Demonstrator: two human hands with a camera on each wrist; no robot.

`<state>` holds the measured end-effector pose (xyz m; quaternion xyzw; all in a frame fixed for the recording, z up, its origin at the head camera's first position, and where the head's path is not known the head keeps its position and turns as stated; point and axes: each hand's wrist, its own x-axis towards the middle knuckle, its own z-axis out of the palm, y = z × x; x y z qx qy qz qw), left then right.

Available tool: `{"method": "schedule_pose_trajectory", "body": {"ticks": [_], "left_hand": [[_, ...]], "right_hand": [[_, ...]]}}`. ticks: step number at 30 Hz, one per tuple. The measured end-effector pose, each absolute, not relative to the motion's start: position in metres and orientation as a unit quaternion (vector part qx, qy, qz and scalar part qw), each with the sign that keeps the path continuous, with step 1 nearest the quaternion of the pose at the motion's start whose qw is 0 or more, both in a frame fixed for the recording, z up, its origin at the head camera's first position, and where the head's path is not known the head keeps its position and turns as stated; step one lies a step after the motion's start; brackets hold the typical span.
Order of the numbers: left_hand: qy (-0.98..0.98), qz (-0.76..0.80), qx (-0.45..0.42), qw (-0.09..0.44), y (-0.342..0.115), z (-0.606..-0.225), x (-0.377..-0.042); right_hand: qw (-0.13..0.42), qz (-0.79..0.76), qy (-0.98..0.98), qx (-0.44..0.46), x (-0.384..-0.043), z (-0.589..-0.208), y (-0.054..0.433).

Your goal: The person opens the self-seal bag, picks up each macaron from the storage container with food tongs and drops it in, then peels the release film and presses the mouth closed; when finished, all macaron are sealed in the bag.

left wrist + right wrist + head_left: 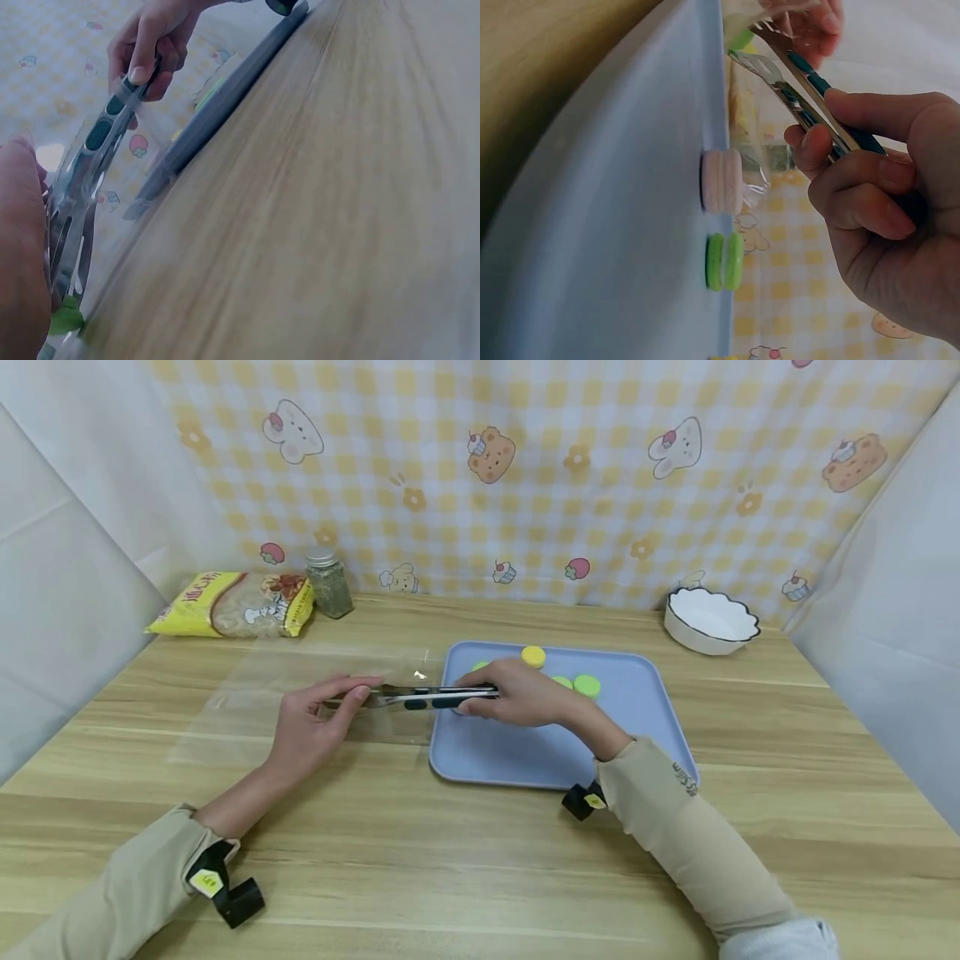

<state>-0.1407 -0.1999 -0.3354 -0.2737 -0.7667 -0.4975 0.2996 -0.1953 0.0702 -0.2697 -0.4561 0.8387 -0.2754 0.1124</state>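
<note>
My right hand [521, 693] grips a pair of metal tongs [450, 697] with dark green handle inserts, held level over the left edge of the blue tray [510, 756]. The tong tips reach left into a clear plastic bag [240, 702]. In the left wrist view a green macaron [66, 319] shows at the tips. My left hand [311, 718] pinches the bag between thumb and fingers, beside the tong heads. On the tray, a pink macaron [722, 181] and a green macaron [724, 261] stand out in the right wrist view; a yellow macaron [533, 657] lies near the back rim.
At the back left, a yellow food packet [240, 604] lies next to a glass jar [329, 583] of dried herbs. A white scalloped bowl [711, 622] sits at the back right. Behind the wooden table [450, 877] hangs a checked curtain [525, 468].
</note>
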Motion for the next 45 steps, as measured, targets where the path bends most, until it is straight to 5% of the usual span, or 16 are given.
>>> {"method": "schedule_pose_trajectory", "body": {"ticks": [29,45], "left_hand": [[-0.754,-0.486,-0.298,0.326,-0.183,-0.296,-0.119],[-0.748,-0.488,-0.297,0.337,-0.186,-0.287,-0.117]], "right_hand": [[0.059,-0.273,0.825,-0.492,-0.191,-0.281,0.019],[0.094,-0.234,0.839,-0.482,-0.189,-0.266,0.043]]}}
